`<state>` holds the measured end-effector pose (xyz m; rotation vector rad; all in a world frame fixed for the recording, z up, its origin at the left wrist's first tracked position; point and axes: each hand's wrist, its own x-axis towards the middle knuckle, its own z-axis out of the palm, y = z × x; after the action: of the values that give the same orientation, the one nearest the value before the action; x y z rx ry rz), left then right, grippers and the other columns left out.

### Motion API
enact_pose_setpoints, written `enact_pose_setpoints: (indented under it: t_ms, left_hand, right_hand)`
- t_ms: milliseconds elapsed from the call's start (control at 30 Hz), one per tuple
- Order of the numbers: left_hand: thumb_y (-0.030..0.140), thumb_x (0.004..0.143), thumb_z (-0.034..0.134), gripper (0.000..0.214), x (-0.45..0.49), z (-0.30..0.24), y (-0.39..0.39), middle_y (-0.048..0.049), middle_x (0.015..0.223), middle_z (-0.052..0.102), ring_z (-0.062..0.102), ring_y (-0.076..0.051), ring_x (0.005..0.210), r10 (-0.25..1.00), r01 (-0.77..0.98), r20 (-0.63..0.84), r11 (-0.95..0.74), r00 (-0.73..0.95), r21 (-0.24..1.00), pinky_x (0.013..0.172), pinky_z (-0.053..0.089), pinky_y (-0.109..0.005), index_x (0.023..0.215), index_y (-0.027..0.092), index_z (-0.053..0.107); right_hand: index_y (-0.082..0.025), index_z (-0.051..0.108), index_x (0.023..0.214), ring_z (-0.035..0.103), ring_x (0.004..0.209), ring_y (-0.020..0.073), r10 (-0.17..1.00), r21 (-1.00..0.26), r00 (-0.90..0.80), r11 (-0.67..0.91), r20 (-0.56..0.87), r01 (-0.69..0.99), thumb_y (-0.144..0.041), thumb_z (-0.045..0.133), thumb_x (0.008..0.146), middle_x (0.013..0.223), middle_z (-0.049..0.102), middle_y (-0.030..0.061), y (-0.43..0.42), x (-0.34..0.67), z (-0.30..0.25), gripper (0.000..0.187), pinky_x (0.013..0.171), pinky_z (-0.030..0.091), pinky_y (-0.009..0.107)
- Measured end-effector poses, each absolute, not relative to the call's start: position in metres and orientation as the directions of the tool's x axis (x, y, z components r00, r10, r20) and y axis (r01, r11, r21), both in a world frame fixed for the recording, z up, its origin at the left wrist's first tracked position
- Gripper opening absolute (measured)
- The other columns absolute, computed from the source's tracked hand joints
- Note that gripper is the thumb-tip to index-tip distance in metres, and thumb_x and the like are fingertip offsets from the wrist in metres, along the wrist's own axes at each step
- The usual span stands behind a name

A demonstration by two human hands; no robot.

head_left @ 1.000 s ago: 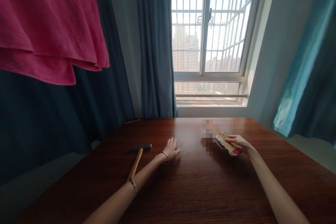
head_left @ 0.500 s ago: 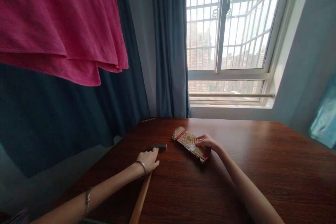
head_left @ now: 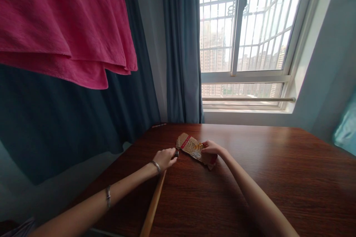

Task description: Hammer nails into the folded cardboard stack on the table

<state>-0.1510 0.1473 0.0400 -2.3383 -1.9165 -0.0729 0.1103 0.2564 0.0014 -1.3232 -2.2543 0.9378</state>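
Observation:
A hammer with a long wooden handle (head_left: 154, 203) lies on the dark wooden table (head_left: 278, 177), its metal head pointing away from me. My left hand (head_left: 164, 157) is curled over the top of the handle just below the head. A flat cardboard packet (head_left: 190, 146) with a red stripe and rows of small nails lies just right of the hammer head. My right hand (head_left: 210, 149) presses its fingers together on the packet's near end.
A pink cloth (head_left: 61, 26) hangs overhead at the upper left. Blue curtains (head_left: 180, 44) and a barred window (head_left: 250, 29) stand behind the table. The table's left edge (head_left: 111, 177) runs close to the hammer.
My left hand moved from the bare tabletop onto the hammer's neck. My right hand slid the packet leftward until it lies beside the hammer head. The view swung left.

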Motion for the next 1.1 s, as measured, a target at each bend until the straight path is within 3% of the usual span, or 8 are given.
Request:
enact_pose_setpoints:
  t_ms: [133, 233, 400, 533, 767, 967, 1100]
  left_hand:
    - [0.035, 0.075, 0.050, 0.022, -0.140, 0.047, 0.182, -0.0046, 0.095, 0.060, 0.057, -0.018, 0.088, 0.966, 0.972, 0.174, -0.212, 0.193, 0.100, 0.072, 0.040, -0.024, 0.091, 0.021, 0.056]
    - [0.031, 0.072, 0.054, 0.026, -0.135, 0.043, 0.209, -0.0047, 0.088, 0.062, 0.057, -0.017, 0.081, 0.955, 0.944, 0.195, -0.261, 0.222, 0.201, 0.073, 0.041, -0.024, 0.094, 0.017, 0.060]
    - [0.026, 0.071, 0.056, 0.028, -0.127, 0.033, 0.233, -0.0037, 0.090, 0.065, 0.057, -0.015, 0.081, 0.939, 0.894, 0.210, -0.329, 0.274, 0.304, 0.076, 0.040, -0.023, 0.096, 0.016, 0.064]
    - [0.027, 0.072, 0.054, 0.024, -0.123, 0.027, 0.237, -0.0034, 0.084, 0.067, 0.059, -0.017, 0.080, 0.956, 0.897, 0.186, -0.281, 0.229, 0.340, 0.075, 0.040, -0.024, 0.089, 0.017, 0.068]
    - [0.033, 0.075, 0.048, 0.028, -0.123, 0.014, 0.247, -0.0043, 0.085, 0.068, 0.060, -0.017, 0.077, 0.956, 0.868, 0.239, -0.262, 0.172, 0.422, 0.072, 0.041, -0.024, 0.085, 0.018, 0.070]
    - [0.034, 0.075, 0.047, 0.029, -0.136, 0.021, 0.256, -0.0056, 0.084, 0.068, 0.059, -0.016, 0.077, 0.947, 0.840, 0.316, -0.217, 0.057, 0.497, 0.070, 0.041, -0.022, 0.083, 0.016, 0.069]
    - [0.037, 0.073, 0.049, 0.030, -0.163, 0.023, 0.263, -0.0060, 0.079, 0.068, 0.059, -0.016, 0.073, 0.938, 0.834, 0.341, -0.145, -0.055, 0.532, 0.065, 0.040, -0.021, 0.076, 0.014, 0.068]
  right_hand:
    - [-0.019, 0.070, 0.078, 0.053, 0.076, 0.0167, 0.881, -0.617, -0.470, 0.401, 0.056, 0.677, -0.026, 0.060, 0.063, 0.075, 0.064, 0.0017, 0.252, 0.104, 0.003, 0.018, 0.064, 0.037, 0.023]
    - [-0.023, 0.069, 0.081, 0.050, 0.089, 0.0204, 0.890, -0.558, -0.441, 0.428, 0.120, 0.711, -0.028, 0.060, 0.065, 0.087, 0.063, 0.0028, 0.250, 0.101, 0.003, 0.019, 0.071, 0.036, 0.026]
    - [-0.023, 0.066, 0.093, 0.045, 0.099, 0.0236, 0.910, -0.488, -0.349, 0.415, 0.225, 0.768, -0.033, 0.057, 0.069, 0.101, 0.059, 0.0058, 0.244, 0.104, -0.004, 0.027, 0.077, 0.034, 0.031]
    - [-0.017, 0.060, 0.104, 0.047, 0.098, 0.0221, 0.916, -0.468, -0.251, 0.378, 0.312, 0.799, -0.041, 0.047, 0.079, 0.104, 0.056, 0.0114, 0.232, 0.105, -0.013, 0.037, 0.081, 0.032, 0.031]
    - [-0.017, 0.064, 0.077, 0.054, 0.079, 0.0183, 0.909, -0.456, -0.263, 0.393, 0.323, 0.798, -0.054, 0.055, 0.071, 0.087, 0.060, 0.0076, 0.223, 0.093, -0.025, 0.038, 0.069, 0.036, 0.025]
    - [-0.019, 0.064, 0.081, 0.053, 0.082, 0.0164, 0.870, -0.462, -0.266, 0.454, 0.415, 0.762, -0.053, 0.057, 0.070, 0.094, 0.059, 0.0052, 0.220, 0.096, -0.032, 0.036, 0.073, 0.036, 0.023]
    - [-0.020, 0.064, 0.077, 0.054, 0.080, 0.0156, 0.878, -0.457, -0.267, 0.441, 0.396, 0.772, -0.052, 0.056, 0.070, 0.094, 0.061, 0.0040, 0.221, 0.103, -0.029, 0.034, 0.072, 0.036, 0.023]
